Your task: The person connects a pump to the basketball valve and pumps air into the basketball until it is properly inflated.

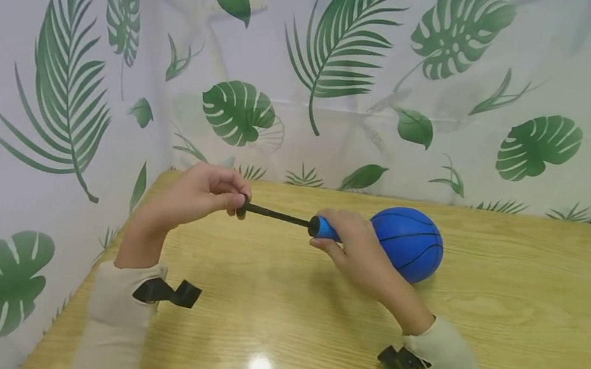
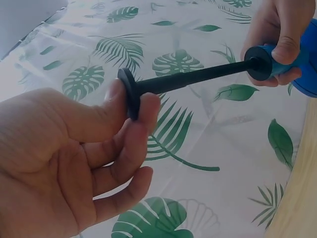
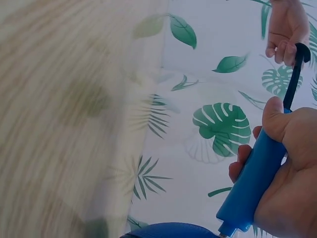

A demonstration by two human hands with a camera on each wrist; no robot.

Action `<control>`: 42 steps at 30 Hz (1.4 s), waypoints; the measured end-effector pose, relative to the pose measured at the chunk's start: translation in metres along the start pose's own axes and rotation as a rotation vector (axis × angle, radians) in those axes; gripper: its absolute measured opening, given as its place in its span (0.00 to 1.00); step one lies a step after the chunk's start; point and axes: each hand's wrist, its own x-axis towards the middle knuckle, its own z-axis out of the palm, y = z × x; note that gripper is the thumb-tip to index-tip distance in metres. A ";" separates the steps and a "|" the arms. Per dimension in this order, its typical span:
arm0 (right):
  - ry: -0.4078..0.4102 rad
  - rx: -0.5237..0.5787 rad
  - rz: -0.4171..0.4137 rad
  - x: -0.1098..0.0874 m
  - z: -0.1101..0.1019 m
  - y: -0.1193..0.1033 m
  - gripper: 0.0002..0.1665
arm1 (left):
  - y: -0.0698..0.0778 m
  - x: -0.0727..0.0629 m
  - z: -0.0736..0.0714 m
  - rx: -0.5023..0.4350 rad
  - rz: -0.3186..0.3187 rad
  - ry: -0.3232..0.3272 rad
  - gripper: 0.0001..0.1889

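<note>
A small hand pump is held above the table, its black rod [image 1: 278, 214] drawn well out of the blue barrel [image 3: 250, 183]. With thumb and fingers my left hand [image 1: 195, 194] pinches the black disc handle [image 2: 130, 93] at the rod's end. My right hand [image 1: 358, 246] wraps round the barrel. A blue ball with black seam lines [image 1: 408, 244] is just beyond the right hand. In the right wrist view the barrel's narrow tip points at the ball; whether it is in the ball cannot be told, as the frame's edge cuts it off.
The wood-grain table [image 1: 528, 325] lies under both hands. White sheeting with green leaf prints [image 1: 337, 139] rises behind the table and along its left side. Black straps with small blocks [image 1: 185, 294] sit at both cuffs.
</note>
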 end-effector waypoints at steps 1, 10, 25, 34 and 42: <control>-0.007 -0.001 0.001 0.000 0.000 0.000 0.22 | 0.000 0.001 -0.001 0.000 -0.003 -0.010 0.03; -0.008 -0.044 0.032 -0.002 0.006 -0.005 0.23 | 0.005 0.014 0.017 0.028 -0.026 -0.104 0.03; 0.000 -0.084 -0.009 -0.003 0.015 -0.008 0.19 | -0.009 0.039 0.068 -0.005 -0.042 -0.152 0.03; 0.010 -0.110 -0.009 -0.003 0.014 -0.008 0.20 | -0.010 0.039 0.069 -0.009 -0.024 -0.154 0.04; 0.008 -0.098 0.014 -0.004 0.008 -0.008 0.22 | -0.016 0.039 0.066 -0.052 0.006 -0.170 0.04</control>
